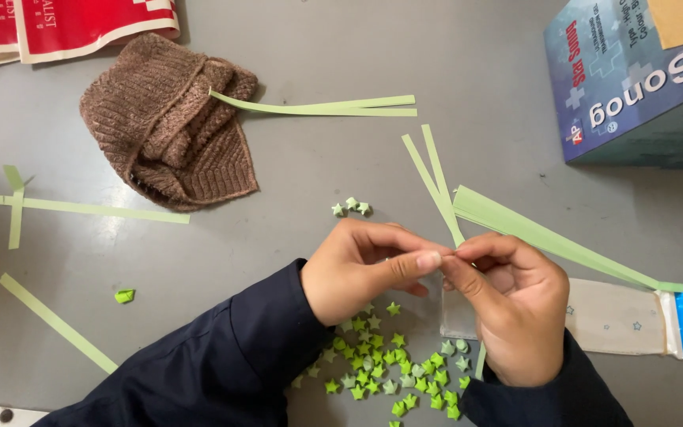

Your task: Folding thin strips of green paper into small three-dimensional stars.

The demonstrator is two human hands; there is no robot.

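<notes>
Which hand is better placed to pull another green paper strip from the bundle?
Right, probably. The right hand lies beside the bundle of green strips, while the left hand is farther away; both pinch the current strip.

Left hand and right hand meet at centre, fingertips pinching green paper strip running toward 12 o'clock. Pile of green paper stars below hands, 6 o'clock. Bundle of strips in plastic sleeve at 3 o'clock. Brown knit hat at 10 o'clock. Blue box at 2 o'clock. Grey table.
</notes>
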